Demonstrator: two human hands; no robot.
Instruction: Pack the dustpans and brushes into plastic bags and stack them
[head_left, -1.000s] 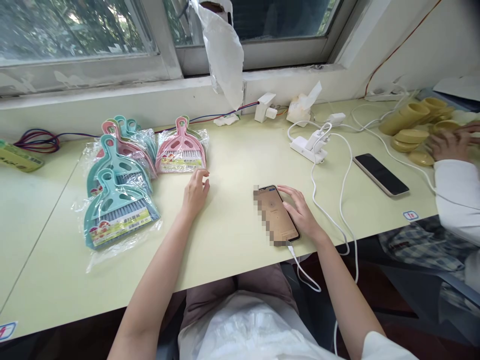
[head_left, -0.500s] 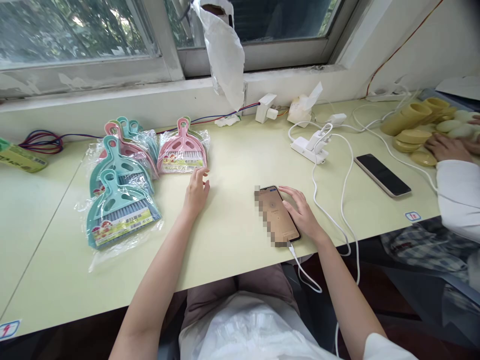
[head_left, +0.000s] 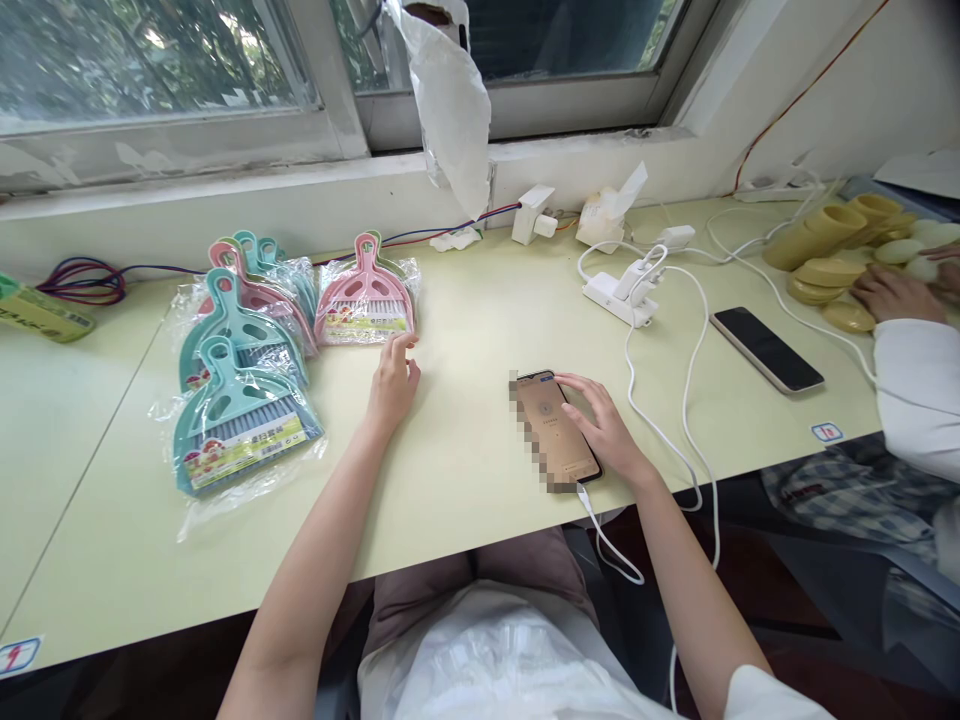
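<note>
My left hand (head_left: 394,382) rests on the table with loosely curled fingers and nothing in them. Its fingertips are just in front of a pink dustpan-and-brush set (head_left: 366,300) in clear wrapping. Left of that hand, several more wrapped sets overlap, mostly teal with one pink; the nearest teal set (head_left: 244,425) lies closest to the table's front. My right hand (head_left: 606,425) lies along the right edge of a smartphone (head_left: 556,430), thumb over the screen and fingers stretched out. The phone lies flat, its screen lit orange-brown, with a white charging cable (head_left: 611,550) plugged into its lower end.
A white power strip (head_left: 619,298) with looping cables stands behind the phone. A second, dark-screened phone (head_left: 766,348) lies to the right. Farther right, another person's hand (head_left: 896,295) touches yellowish round pieces (head_left: 825,275). A green-yellow packet (head_left: 45,315) lies at far left.
Both hands stay almost where they were. The camera view shifts very slightly. At the far right, the other person's hands move a little among the yellowish pieces.
</note>
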